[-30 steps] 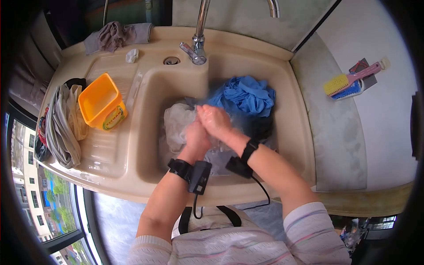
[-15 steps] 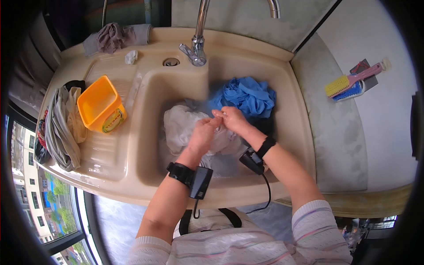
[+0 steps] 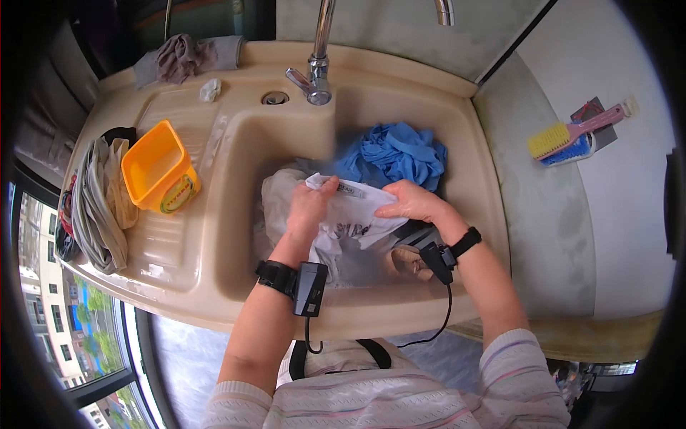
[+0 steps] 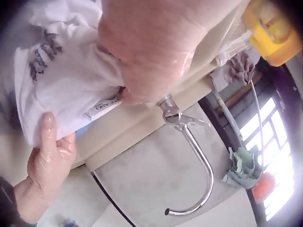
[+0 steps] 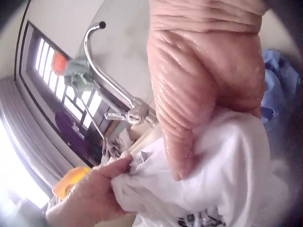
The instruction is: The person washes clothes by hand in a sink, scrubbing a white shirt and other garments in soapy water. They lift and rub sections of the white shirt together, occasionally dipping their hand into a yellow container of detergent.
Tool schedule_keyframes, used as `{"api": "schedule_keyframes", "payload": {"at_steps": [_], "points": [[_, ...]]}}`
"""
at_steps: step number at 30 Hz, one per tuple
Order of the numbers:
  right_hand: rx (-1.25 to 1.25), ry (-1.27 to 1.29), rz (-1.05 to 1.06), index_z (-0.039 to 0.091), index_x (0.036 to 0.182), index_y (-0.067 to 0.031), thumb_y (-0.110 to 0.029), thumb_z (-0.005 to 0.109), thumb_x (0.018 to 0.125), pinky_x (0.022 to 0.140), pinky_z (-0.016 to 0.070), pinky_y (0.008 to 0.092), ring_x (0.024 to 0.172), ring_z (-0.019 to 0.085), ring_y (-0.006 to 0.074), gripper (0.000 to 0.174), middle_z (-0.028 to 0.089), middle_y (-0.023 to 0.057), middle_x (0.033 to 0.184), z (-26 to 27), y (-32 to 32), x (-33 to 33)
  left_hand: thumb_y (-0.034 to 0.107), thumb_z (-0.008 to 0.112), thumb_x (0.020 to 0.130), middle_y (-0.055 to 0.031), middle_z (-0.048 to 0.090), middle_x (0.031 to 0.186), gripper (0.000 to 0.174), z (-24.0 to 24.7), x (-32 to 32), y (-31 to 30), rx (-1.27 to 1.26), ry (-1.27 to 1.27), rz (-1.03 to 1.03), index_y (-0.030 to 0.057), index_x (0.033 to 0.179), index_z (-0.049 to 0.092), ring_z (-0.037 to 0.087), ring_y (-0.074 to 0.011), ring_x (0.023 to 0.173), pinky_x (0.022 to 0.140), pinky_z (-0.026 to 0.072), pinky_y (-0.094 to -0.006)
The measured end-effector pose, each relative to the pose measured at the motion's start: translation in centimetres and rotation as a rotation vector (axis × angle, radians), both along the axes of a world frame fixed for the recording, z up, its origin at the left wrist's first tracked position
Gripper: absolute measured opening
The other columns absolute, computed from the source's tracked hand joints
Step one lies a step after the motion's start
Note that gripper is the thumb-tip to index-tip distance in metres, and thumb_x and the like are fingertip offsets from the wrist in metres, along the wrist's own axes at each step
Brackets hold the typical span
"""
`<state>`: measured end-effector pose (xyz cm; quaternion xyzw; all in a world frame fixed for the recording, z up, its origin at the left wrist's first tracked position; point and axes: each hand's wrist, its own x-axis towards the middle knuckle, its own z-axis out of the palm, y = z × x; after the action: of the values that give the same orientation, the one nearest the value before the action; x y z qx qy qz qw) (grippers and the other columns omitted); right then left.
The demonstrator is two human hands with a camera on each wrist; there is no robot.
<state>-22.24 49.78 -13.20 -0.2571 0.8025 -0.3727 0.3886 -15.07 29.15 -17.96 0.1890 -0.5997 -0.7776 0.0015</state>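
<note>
A white printed garment [image 3: 368, 223] is held over the sink basin [image 3: 239, 214], its lower part trailing in among the other laundry. Its edge beside the label [image 3: 350, 189] is pinched by the left hand [image 3: 309, 206], and further along it is gripped by the right hand [image 3: 418, 201], thumb on top and fingers beneath. By this spacing the cloth is kept spread between them, seemingly so that label and print lie exposed. The blue cloth [image 3: 400, 159] is bunched at the basin's far right, apart from both hands. The orange tub [image 3: 158, 168] is set on the ribbed drainboard [image 3: 168, 243] beside the piled grey clothes [image 3: 98, 207], probably to leave the basin for washing.
</note>
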Motion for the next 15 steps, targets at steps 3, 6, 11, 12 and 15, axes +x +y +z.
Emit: {"api": "schedule_keyframes", "payload": {"at_steps": [3,6,11,12,15], "points": [[-0.214,-0.212,-0.215,0.060,0.092,0.0015,-0.016,0.066,0.075,0.071,0.0451,0.0240,0.075,0.057,0.0107,0.026,0.062,0.0044,0.082,-0.4,0.5,-0.2,0.020,0.058,0.081,-0.0050,0.062,0.076,0.022,1.1,0.2,0.2,-0.336,0.071,0.032,-0.0013,0.086,0.062,0.056,-0.0145,0.066,0.060,0.0433,-0.0279],[-0.438,-0.361,-0.375,0.057,0.093,0.0049,-0.011,0.061,0.076,0.069,0.0465,0.0257,0.075,0.058,0.0137,0.023,0.061,0.0060,0.084,0.5,-0.7,0.1,0.020,0.057,0.082,-0.0044,0.061,0.078,0.022,2.1,0.5,0.8,-0.539,0.058,0.051,-0.0001,0.090,0.061,0.055,-0.0138,0.068,0.062,0.0430,-0.0265],[-0.586,-0.241,-0.494,0.056,0.092,-0.0006,-0.007,0.054,0.077,0.066,0.0453,0.0252,0.076,0.056,0.0127,0.016,0.058,0.0054,0.089,-3.9,-4.1,-0.9,0.025,0.056,0.084,-0.0021,0.057,0.079,0.023,-1.6,-0.4,1.4,0.294,0.098,0.205,0.0041,0.092,0.058,0.052,-0.0103,0.070,0.063,0.0424,-0.0257],[-0.533,-0.083,-0.468,0.057,0.089,-0.0011,-0.009,0.055,0.077,0.066,0.0455,0.0263,0.076,0.056,0.0128,0.014,0.059,0.0043,0.086,-3.7,-5.6,-0.5,0.025,0.056,0.084,-0.0021,0.057,0.079,0.023,-1.3,-0.4,1.1,0.292,0.097,0.206,0.0041,0.092,0.058,0.052,-0.0103,0.070,0.063,0.0424,-0.0257],[-0.388,0.489,-0.279,0.060,0.080,-0.0028,-0.016,0.054,0.080,0.062,0.0460,0.0307,0.067,0.058,0.0222,0.014,0.060,0.0100,0.072,-1.0,-10.2,4.7,0.031,0.054,0.086,-0.0009,0.054,0.076,0.025,-1.5,0.2,0.5,0.619,-0.120,0.228,0.0069,0.089,0.056,0.050,-0.0109,0.069,0.064,0.0420,-0.0256]]}}
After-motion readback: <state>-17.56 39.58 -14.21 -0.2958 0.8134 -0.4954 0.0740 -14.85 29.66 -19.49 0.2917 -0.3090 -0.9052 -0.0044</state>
